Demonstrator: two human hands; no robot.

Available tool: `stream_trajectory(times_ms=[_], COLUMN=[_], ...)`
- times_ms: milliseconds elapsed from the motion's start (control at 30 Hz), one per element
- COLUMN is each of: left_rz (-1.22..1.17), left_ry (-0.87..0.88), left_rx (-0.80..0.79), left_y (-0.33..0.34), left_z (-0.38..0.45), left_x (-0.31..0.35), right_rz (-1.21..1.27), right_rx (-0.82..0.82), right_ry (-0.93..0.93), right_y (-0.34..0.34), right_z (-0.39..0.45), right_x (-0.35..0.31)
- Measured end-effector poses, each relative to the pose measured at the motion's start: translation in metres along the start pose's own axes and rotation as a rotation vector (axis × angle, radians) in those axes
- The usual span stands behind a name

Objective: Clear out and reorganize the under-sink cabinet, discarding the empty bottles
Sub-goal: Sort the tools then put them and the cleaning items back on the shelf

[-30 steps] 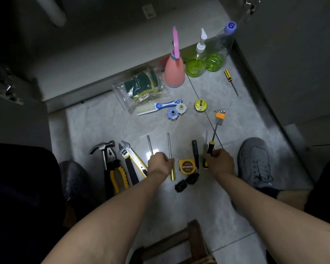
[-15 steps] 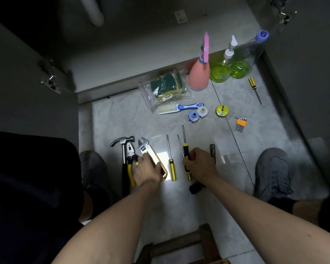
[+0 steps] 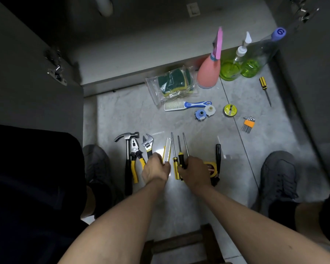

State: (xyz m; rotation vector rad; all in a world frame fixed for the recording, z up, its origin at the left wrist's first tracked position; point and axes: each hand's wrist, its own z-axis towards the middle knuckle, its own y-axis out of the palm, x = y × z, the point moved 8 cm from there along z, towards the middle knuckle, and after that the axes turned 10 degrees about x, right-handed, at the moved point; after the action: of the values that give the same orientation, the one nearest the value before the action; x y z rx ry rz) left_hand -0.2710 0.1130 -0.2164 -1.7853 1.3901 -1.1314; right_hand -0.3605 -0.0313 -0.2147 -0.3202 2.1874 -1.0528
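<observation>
Tools lie in a row on the grey floor: a hammer (image 3: 127, 138), pliers (image 3: 134, 149), a wrench (image 3: 147, 142), a yellow utility knife (image 3: 168, 148) and three screwdrivers (image 3: 179, 147). My left hand (image 3: 155, 168) grips the utility knife's handle. My right hand (image 3: 195, 171) is closed on the black-handled screwdriver (image 3: 181, 157) and covers part of a tape measure (image 3: 211, 167). By the open cabinet stand a pink spray bottle (image 3: 210, 71), a green-bottomed dropper bottle (image 3: 231, 70) and a clear bottle with a blue cap (image 3: 255, 63).
A bag of sponges (image 3: 172, 82), a blue brush (image 3: 185, 105), tape rolls (image 3: 205, 112), a yellow reel (image 3: 230, 110), hex keys (image 3: 248, 123) and a lone screwdriver (image 3: 265, 90) lie further out. My shoes (image 3: 277, 174) flank the tools. A wooden stool (image 3: 179, 244) is below.
My right hand carried the black-handled screwdriver left into the row beside the other screwdrivers. My left hand moved to the utility knife and straightened it. The view shifted left.
</observation>
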Motion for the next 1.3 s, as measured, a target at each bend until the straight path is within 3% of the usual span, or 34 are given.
stream_trajectory(times_ms=[333,433,533,633,733,833,967,1100,1167,1300], left_rz=[0.016,0.013,-0.012,-0.023,-0.013,0.004,0.021,0.079,0.127,0.324], left_ry=[-0.008,-0.005,0.042,0.094,0.136,0.208,0.313,0.559,0.689,0.937], left_rx=[-0.008,-0.007,0.066,0.103,0.101,0.055,-0.012,-0.113,-0.168,-0.235], left_y=[0.002,0.002,-0.005,-0.012,-0.014,-0.009,0.001,0.031,0.049,0.082], left_z=[0.001,0.001,0.001,0.000,-0.006,-0.018,-0.041,-0.072,-0.086,-0.109], left_x=[-0.002,-0.001,0.003,0.012,0.025,0.039,0.055,0.080,0.092,0.110], right_rz=[0.054,0.084,-0.013,-0.198,-0.331,-0.373,-0.244,-0.065,-0.063,-0.161], right_rx=[0.019,0.114,0.232,0.126,0.022,0.030,0.211,0.399,0.392,0.300], right_ry=[-0.016,-0.023,-0.161,-0.327,-0.358,-0.390,-0.266,0.084,0.240,0.225], right_y=[-0.001,-0.016,-0.043,-0.049,-0.044,-0.044,-0.063,-0.093,-0.102,-0.103], right_z=[-0.003,-0.005,-0.007,-0.011,-0.010,-0.005,-0.006,-0.004,0.001,0.017], right_x=[0.001,0.008,0.027,0.058,0.083,0.081,0.083,0.132,0.157,0.173])
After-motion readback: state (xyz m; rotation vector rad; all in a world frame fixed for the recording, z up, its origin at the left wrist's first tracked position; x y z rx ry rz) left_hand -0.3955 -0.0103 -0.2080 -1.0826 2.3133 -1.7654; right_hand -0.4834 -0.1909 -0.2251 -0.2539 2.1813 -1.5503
